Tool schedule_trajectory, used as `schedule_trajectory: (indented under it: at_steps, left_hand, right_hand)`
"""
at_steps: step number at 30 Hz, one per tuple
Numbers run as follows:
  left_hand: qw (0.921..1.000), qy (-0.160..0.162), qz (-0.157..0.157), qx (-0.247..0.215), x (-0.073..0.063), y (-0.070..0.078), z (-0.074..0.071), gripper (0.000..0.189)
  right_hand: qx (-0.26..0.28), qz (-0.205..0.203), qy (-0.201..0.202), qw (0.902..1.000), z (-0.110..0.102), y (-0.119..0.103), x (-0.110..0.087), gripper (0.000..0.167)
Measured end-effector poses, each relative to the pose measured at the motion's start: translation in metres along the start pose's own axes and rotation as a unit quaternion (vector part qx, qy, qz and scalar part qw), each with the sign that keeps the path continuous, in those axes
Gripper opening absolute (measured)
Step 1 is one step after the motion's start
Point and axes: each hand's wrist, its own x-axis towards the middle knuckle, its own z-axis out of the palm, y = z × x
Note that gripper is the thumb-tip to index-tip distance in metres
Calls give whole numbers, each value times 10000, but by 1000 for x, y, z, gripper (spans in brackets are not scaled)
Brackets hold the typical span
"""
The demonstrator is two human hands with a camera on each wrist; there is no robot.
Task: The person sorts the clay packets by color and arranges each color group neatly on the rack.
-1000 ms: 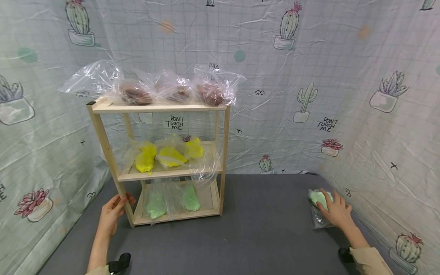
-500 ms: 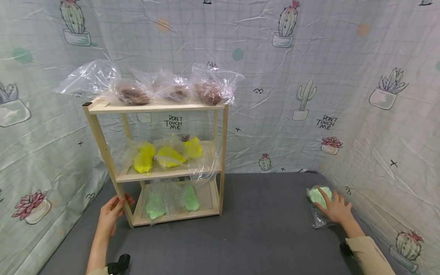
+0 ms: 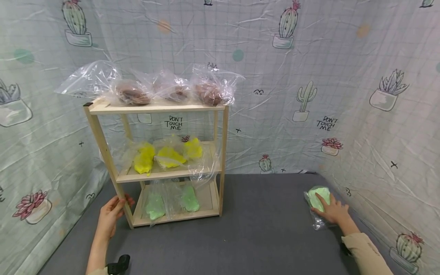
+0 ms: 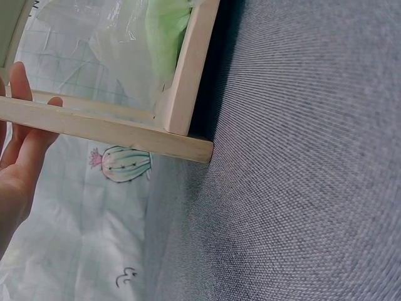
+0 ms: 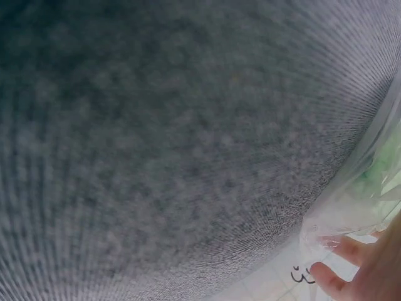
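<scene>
At the left in the head view, my left hand (image 3: 111, 214) grips the left front post of a three-tier wooden shelf (image 3: 224, 160). In the left wrist view, the fingers of that left hand (image 4: 25, 163) reach round the post (image 4: 119, 133). Over at the right of the table, my right hand (image 3: 332, 212) holds a clear bag of light green stuff (image 3: 319, 195), thumb and fingers across it. The right wrist view shows the bag (image 5: 338, 216) at its edge, with part of the right hand (image 5: 369, 273) against it; the hand's other side is hidden.
Brown bagged lumps (image 3: 210, 94) line the shelf's top. Yellow bagged pieces (image 3: 170, 156) lie on the middle tier, and two green bags (image 3: 155, 206) on the bottom one. Grey cloth (image 3: 264, 229) covers the table; a cactus-printed curtain (image 3: 268, 99) encloses it.
My right hand and the green bag have shifted slightly left, and more of the green now shows. The left hand stays on the shelf post.
</scene>
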Motion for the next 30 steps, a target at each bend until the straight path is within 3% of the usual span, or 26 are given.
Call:
schedule_trajectory:
  at_steps: [10,14,16,19,21,23,26,30]
  left_hand:
    - [10000,-24,37,-59,2,-1,-1,18]
    - [9999,-46,136,64,4,-7,-5,17]
    - [9987,-223,344,-301,8,-19,-13,19]
    - [9991,-261,318,-120,8,-20,-14,23]
    - [9990,-262,319,-181,8,-18,-12,26]
    - [9997,-107,112,203,4,-6,-5,26]
    - [10000,-83,48,11,2,-2,-2,17]
    - [10000,-30,-45,46,1,0,-1,19]
  right_hand:
    - [-49,-136,272,9995,-1,-5,2,79]
    - [-60,-221,337,9992,-2,-9,3,76]
    - [-135,-272,382,9988,-1,-9,3,74]
    - [-239,-338,449,9981,-1,-10,2,71]
    - [-278,-361,473,9978,-1,-10,0,68]
    - [-307,-379,485,9976,-1,-10,-1,67]
    - [-300,-393,519,9974,-1,-11,-3,64]
    - [-238,-449,605,9969,-3,-14,-6,61]
